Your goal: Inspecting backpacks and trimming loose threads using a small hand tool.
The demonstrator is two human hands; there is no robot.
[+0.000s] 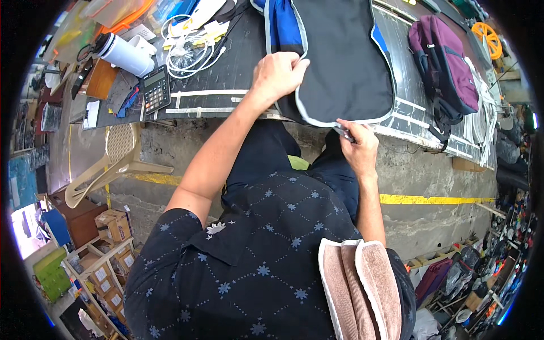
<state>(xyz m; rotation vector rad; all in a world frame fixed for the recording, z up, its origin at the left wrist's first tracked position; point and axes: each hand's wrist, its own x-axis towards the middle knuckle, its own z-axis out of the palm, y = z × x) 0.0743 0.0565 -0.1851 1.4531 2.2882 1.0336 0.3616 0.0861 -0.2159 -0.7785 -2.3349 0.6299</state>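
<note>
A black fabric panel with light grey binding round its edge and blue parts at its sides lies over the front of the worktable. My left hand is closed on the bound left edge, thumb on top, next to a blue side piece. At the panel's lower edge, my right hand is closed round a small dark, metallic-looking tool. Its tip touches or nearly touches the grey binding; the fingers hide most of it, so its exact kind does not show.
On the table's left are a calculator, a white bottle and coiled white cables. A purple backpack and white strips lie to the right. A plastic chair stands at left; a towel hangs over my shoulder.
</note>
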